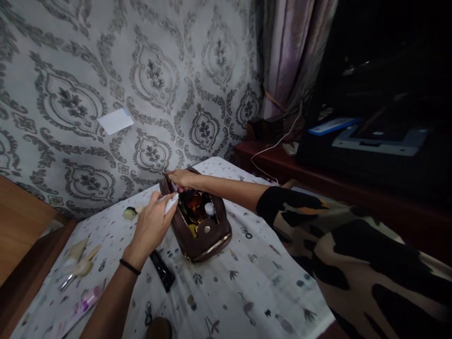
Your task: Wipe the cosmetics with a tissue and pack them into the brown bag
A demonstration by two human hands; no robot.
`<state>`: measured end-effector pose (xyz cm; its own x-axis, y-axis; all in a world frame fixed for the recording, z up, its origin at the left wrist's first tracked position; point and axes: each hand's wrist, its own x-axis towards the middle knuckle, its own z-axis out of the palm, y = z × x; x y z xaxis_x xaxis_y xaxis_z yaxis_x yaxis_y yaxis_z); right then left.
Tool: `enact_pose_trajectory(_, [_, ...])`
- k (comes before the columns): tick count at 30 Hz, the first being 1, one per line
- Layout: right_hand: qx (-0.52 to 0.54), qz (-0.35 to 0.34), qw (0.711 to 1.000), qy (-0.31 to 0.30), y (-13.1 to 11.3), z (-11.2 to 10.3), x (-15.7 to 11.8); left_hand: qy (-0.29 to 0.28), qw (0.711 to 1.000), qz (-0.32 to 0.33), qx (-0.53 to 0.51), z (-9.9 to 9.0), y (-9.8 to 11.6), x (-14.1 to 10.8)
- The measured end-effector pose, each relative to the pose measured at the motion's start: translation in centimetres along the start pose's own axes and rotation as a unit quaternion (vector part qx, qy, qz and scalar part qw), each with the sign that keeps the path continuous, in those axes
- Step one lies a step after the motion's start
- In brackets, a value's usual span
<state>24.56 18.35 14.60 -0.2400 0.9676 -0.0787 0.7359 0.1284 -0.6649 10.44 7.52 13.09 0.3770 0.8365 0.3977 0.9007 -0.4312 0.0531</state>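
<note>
A dark brown toiletry bag (183,240) with a gold zip lies unzipped on the patterned cloth. Inside it are an amber item (195,203), a white-capped container (209,208) and other dim things. Over the bag's left side, my left hand (150,228) is closed on a small white object (171,203); its kind is unclear. My right hand (184,179) reaches across to the bag's far end, its fingers bent over the rim and partly hidden. A black tube (163,272) lies beside the bag, below my left hand.
On the cloth (254,278) at left are a green-and-black jar (130,213), a beige tube (76,254), a brush (67,281) and a pink tube (88,300). A dark round item (158,328) sits at the front. A patterned wall stands behind; a red-brown ledge (275,157) is at right.
</note>
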Motion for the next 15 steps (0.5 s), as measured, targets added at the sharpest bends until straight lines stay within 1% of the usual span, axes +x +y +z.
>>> enact_pose_trajectory(3, [0.013,-0.008,1.0,-0.004,-0.1,-0.1,-0.3,0.007,1.0,-0.001,-0.017,0.2,-0.2,-0.1])
enact_pose_trajectory(9, [0.016,-0.026,1.0,-0.006,-0.5,-0.1,-1.5,0.005,0.999,0.0,-0.047,0.5,-0.7,0.0])
enact_pose_trajectory(15, [0.015,-0.033,0.999,0.0,-0.3,0.0,-1.6,0.0,0.997,-0.009,-0.083,0.5,-0.6,0.0])
